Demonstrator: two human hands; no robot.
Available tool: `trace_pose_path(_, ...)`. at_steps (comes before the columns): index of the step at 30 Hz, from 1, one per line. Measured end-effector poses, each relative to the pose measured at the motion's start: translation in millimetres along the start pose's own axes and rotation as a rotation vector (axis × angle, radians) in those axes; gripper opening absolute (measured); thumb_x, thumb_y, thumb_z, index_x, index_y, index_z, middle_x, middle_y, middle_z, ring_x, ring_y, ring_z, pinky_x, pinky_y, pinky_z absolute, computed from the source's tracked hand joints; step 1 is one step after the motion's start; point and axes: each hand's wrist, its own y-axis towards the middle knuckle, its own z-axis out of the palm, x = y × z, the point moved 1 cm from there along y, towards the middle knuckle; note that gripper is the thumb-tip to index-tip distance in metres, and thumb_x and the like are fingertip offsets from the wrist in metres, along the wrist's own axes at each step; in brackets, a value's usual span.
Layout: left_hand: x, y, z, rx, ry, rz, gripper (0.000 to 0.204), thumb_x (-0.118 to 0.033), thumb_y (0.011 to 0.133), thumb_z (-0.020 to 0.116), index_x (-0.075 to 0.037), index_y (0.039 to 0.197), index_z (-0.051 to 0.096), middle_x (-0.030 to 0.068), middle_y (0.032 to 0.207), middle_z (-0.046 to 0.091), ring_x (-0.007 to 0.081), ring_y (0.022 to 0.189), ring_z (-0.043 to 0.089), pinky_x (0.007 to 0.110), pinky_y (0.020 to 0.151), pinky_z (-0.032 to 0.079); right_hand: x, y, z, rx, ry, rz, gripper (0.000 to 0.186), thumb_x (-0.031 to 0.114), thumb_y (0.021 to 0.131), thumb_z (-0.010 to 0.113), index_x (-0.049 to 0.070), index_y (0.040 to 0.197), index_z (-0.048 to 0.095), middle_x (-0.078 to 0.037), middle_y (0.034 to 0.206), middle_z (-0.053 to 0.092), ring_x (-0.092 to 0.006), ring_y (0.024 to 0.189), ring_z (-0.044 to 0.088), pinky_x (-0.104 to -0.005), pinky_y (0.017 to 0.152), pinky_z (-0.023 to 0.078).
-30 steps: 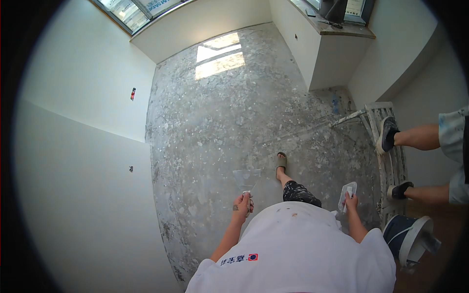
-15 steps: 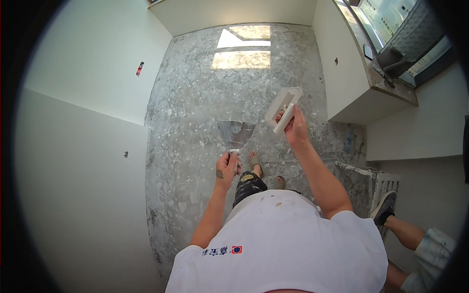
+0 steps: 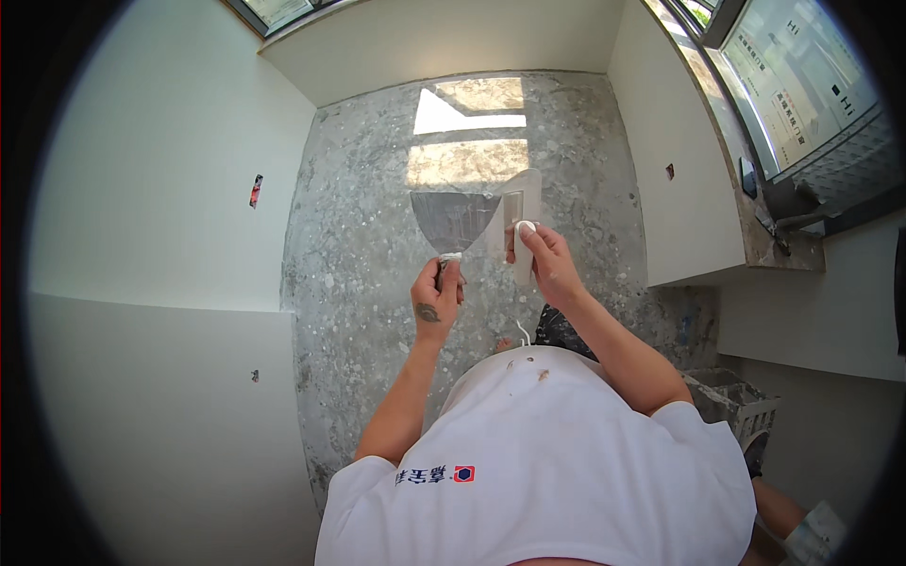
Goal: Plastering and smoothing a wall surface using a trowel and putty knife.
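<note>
My left hand point(image 3: 437, 291) is closed round the handle of a putty knife point(image 3: 456, 221), whose wide metal blade points away from me and is smeared grey. Just to its right, my right hand point(image 3: 551, 266) grips the pale handle of a plastering trowel point(image 3: 531, 191). The trowel's whitish plate lies beyond my fingers, and its left part is close beside the blade's right corner; whether they touch I cannot tell. Both tools are held up over the floor in front of my chest.
Grey, stained concrete floor point(image 3: 363, 236) carries bright sunlit patches. Pale walls stand at left point(image 3: 142, 208) and ahead, the left one with small wall boxes. At right, a window ledge point(image 3: 769, 231) juts out. A grey crate point(image 3: 746, 401) and another person's leg point(image 3: 779, 509) are at lower right.
Both hands have moved farther away from me and closer together. The trowel has swung left beside the putty knife. My body has shifted, and the other person's shoe is now mostly hidden.
</note>
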Motion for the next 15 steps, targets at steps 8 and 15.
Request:
trace_pose_path(8,-6.8,216.6,29.9,0.051,0.048,-0.028,0.026,-0.028,0.103,0.056,-0.005,0.091,0.059,0.0016,0.072,0.060,0.0075,0.054,0.052,0.023,0.048,0.041,54.7,219.7,-53.7,-0.058,-0.386,-0.110,0.028,0.028,0.095,0.067,0.001,0.102,0.067,0.002,0.080,0.060,-0.0046,0.072,0.052,-0.0235,0.062,0.041)
trace_pose_path(15,30.8,370.2,49.0,-0.115,-0.171,-0.178,0.027,-0.028,0.102,0.056,-0.007,0.086,0.055,0.0033,0.068,0.058,0.0105,0.050,0.053,0.026,0.045,0.043,43.1,405.3,-185.1,-0.132,-0.894,-0.074,0.043,0.041,0.090,0.067,-0.002,0.097,0.070,-0.009,0.079,0.065,-0.0159,0.069,0.059,-0.0327,0.064,0.047)
